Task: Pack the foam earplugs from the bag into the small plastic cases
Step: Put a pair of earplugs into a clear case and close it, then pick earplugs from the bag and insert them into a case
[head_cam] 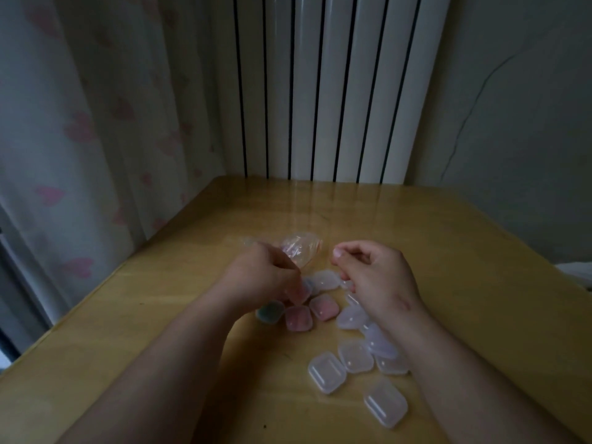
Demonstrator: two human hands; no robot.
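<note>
Left hand point(266, 274): fingers curled downward, tips on a pinkish case point(304, 290) at the middle of the table point(160, 315); blur hides whether they grip it.
Right hand point(374, 277): raised just beside the left, fingers curled, thumb and forefinger tips close together; I cannot tell if anything is pinched between them.
Bag point(301, 248): clear crumpled plastic, lying just beyond both hands toward the far edge, its contents too blurred to make out.
Filled cases point(298, 318): two with pink inside and one with green point(270, 312), closed, clustered under the left hand.
Empty cases point(326, 373): clear and closed, scattered from under the right wrist down toward the near edge, several touching one another.
Radiator point(320, 91): white vertical ribs behind the far edge.
Curtain point(80, 139): pale with pink hearts, hanging along the left edge.
Wall point(512, 123): plain, with a thin crack, past the right edge.
</note>
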